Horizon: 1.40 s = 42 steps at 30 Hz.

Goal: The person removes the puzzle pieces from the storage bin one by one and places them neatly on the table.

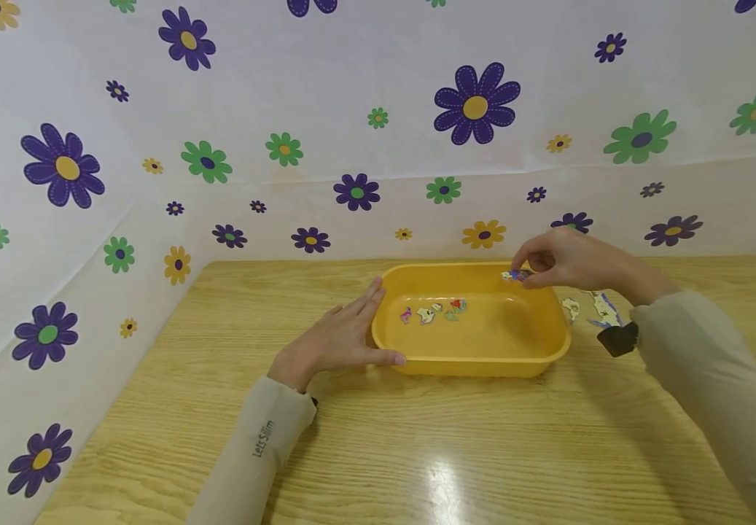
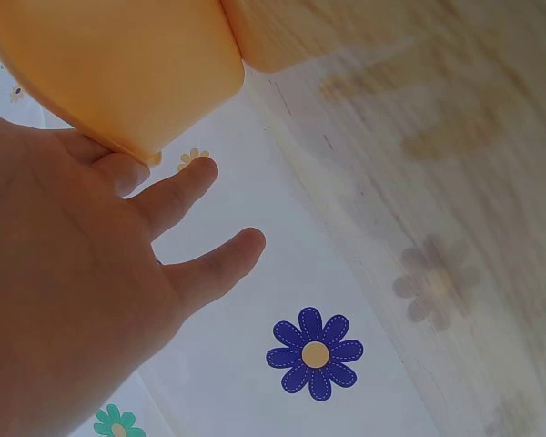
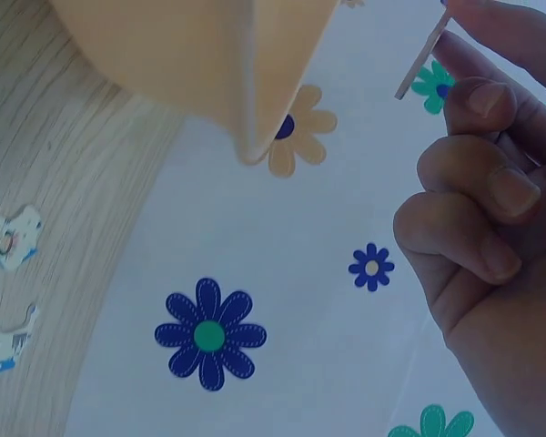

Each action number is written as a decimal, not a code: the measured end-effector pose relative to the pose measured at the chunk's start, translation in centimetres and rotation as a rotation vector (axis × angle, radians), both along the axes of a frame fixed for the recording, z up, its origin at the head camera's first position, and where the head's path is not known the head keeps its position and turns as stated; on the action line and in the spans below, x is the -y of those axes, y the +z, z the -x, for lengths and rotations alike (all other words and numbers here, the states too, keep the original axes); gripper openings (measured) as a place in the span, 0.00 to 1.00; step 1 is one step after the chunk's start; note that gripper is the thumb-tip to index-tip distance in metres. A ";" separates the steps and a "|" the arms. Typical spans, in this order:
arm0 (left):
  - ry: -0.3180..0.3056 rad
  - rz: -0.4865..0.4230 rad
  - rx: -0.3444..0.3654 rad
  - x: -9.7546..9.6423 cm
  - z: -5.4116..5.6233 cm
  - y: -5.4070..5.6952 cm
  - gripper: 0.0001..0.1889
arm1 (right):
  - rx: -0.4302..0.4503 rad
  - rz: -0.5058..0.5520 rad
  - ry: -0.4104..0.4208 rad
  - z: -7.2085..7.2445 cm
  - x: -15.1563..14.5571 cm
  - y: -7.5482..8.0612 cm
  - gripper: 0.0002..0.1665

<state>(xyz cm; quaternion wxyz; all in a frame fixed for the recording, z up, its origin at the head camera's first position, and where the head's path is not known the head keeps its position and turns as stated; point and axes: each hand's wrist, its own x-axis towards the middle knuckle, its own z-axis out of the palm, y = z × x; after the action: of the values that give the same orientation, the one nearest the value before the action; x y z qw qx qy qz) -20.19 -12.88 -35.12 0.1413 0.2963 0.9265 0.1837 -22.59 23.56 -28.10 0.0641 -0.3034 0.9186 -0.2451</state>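
Two hands are at one yellow tub (image 1: pixel 469 367) on a wooden table (image 1: pixel 364 445). The right hand (image 1: pixel 564 259) pinches one thin, flat piece (image 1: pixel 512 275) over the tub's far right part. The left hand (image 1: pixel 341 337), fingers straight and spread, touches the tub's left end, its thumb at the near rim. About five small pieces (image 1: pixel 426 316) lie inside, though their overlap makes the count uncertain. At least two map-like pieces (image 1: pixel 606 310) lie on the table right of the tub, partly behind the right arm.
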 end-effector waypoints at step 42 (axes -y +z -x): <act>0.009 0.001 0.008 -0.1 -0.3 0.2 0.61 | -0.068 -0.281 -0.187 -1.0 -8.7 -2.5 0.08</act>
<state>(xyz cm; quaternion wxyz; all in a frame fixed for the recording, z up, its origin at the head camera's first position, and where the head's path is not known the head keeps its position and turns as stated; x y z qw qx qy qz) -19.89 -12.82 -34.89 0.1445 0.2912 0.9274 0.1850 -21.62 32.24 -30.64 0.0517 -0.2128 0.9696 -0.1089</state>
